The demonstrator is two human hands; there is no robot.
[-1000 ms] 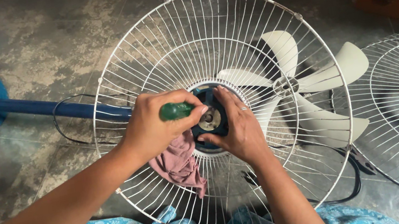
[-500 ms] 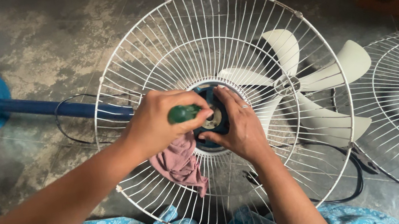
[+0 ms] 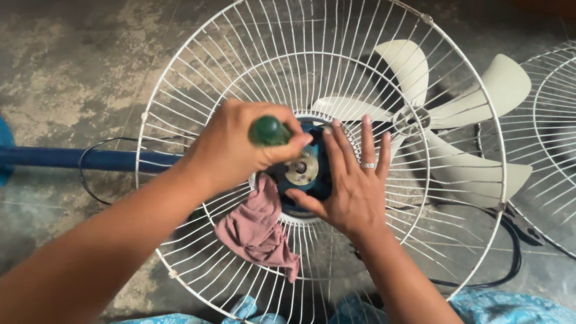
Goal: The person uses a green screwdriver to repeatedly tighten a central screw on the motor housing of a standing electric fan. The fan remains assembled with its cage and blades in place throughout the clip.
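Left hand [image 3: 228, 148] fisted around green-handled screwdriver [image 3: 268, 130] at blue motor hub [image 3: 302, 171]. Right hand [image 3: 350, 187] open, flat on white wire fan guard [image 3: 300, 44] lying on floor. Guard probably light, springy; steady near hub.

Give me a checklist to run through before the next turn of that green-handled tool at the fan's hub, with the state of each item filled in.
1. Left hand closed around the green-handled tool: ok.
2. Tool tip seated in a fastener at the blue hub: cannot tell, the hand hides the tip.
3. Right hand flat against the hub to brace it, fingers spread: ok.
4. Pink cloth clear of the hub: not ok, it hangs through the white rear grille just beside it.
5. Loose fan blade out of the work area: ok, it lies on the floor behind the grille.
6. Black cord clear of both hands: ok.
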